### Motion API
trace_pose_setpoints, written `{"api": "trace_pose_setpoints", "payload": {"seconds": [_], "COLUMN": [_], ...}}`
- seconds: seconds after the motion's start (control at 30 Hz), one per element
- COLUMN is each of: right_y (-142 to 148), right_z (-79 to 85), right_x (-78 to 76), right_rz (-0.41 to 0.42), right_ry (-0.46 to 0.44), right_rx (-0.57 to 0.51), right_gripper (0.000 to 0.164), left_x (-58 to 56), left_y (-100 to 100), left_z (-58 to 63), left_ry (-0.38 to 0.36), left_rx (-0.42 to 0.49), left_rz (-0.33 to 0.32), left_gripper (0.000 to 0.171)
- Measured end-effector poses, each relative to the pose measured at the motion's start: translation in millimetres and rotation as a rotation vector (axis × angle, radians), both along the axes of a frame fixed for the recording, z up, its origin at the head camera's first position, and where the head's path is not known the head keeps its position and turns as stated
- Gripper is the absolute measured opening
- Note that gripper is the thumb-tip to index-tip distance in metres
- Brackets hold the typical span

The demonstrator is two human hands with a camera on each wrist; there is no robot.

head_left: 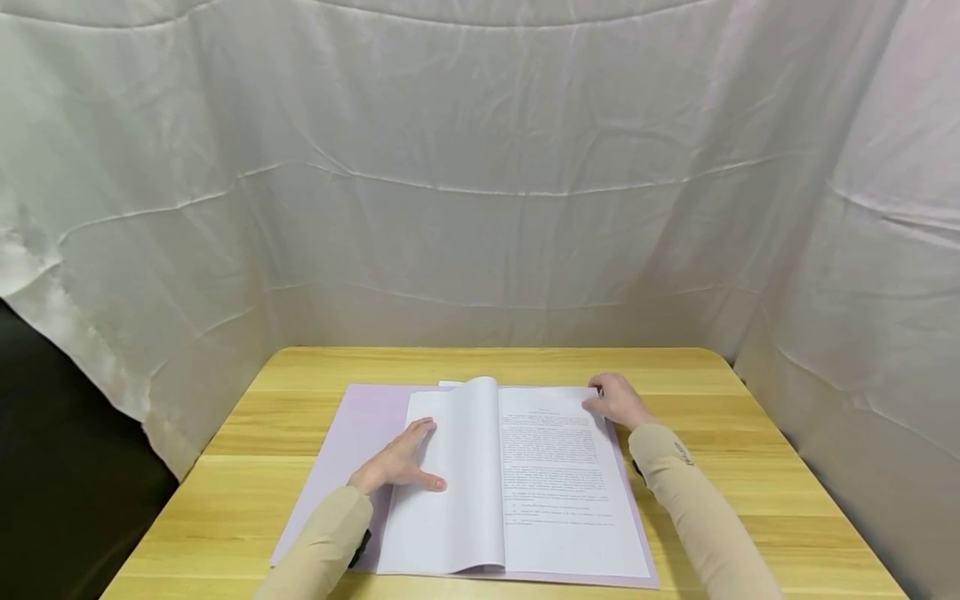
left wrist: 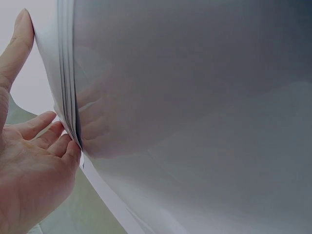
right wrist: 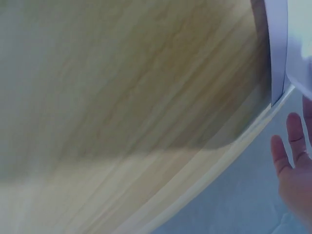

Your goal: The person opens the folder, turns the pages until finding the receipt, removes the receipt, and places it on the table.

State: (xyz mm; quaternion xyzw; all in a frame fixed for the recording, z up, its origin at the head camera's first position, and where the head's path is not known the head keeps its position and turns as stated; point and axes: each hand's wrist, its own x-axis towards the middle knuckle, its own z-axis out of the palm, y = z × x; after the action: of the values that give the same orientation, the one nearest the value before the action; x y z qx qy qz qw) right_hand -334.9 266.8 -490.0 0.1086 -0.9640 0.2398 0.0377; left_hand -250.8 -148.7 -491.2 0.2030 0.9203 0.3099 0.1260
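Observation:
Printed pages [head_left: 558, 467] lie open on a pale lilac folder [head_left: 375, 408] on the wooden table. The left part of the stack shows blank white sheets [head_left: 472, 467], bulging up in a curve near the middle. My left hand [head_left: 401, 458] rests at these sheets with thumb and fingers spread; in the left wrist view, fingertips touch the layered page edges [left wrist: 68, 73]. My right hand [head_left: 618, 400] is at the top right corner of the printed page, pinching it between thumb and finger. The right wrist view shows its other fingers [right wrist: 295, 136] extended by the folder's corner.
The wooden table [head_left: 750, 467] has rounded far corners. Pale cloth curtains [head_left: 480, 233] hang behind it and on both sides. A dark area [head_left: 67, 467] shows below the curtain at the left. A small white edge [head_left: 450, 383] sticks out past the top of the sheets.

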Motion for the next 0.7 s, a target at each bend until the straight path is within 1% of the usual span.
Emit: {"api": "trace_pose_setpoints", "payload": {"seconds": [0.13, 0.2, 0.33, 0.43, 0.6, 0.7], "right_y": [-0.6, -1.0, -0.9, -1.2, -2.3, -2.9], "right_z": [1.7, 3.0, 4.8, 6.3, 9.3, 9.9], "right_x": [0.1, 0.3, 1.6, 3.1, 6.0, 7.6], "right_rz": [-0.046, -0.054, -0.060, -0.067, -0.095, -0.110], "right_ry": [0.005, 0.015, 0.029, 0.020, -0.020, -0.036], "right_rx": [0.021, 0.035, 0.043, 0.028, -0.024, -0.082], "right_gripper": [0.019, 0.016, 0.022, 0.024, 0.030, 0.034], "left_x": [-0.1, -0.1, -0.1, 0.0, 0.3, 0.4], "left_y": [0.3, 0.1, 0.1, 0.0, -0.2, -0.3], "left_z": [0.9, 1.1, 0.5, 0.4, 0.6, 0.6], "left_ry": [-0.004, -0.006, -0.009, -0.010, -0.008, -0.007], "left_rx": [0.000, -0.001, -0.005, -0.006, -0.006, -0.006], "left_rz": [-0.001, -0.002, 0.000, 0.003, 0.005, 0.004], "left_gripper": [0.108, 0.108, 0.108, 0.108, 0.108, 0.108]}}
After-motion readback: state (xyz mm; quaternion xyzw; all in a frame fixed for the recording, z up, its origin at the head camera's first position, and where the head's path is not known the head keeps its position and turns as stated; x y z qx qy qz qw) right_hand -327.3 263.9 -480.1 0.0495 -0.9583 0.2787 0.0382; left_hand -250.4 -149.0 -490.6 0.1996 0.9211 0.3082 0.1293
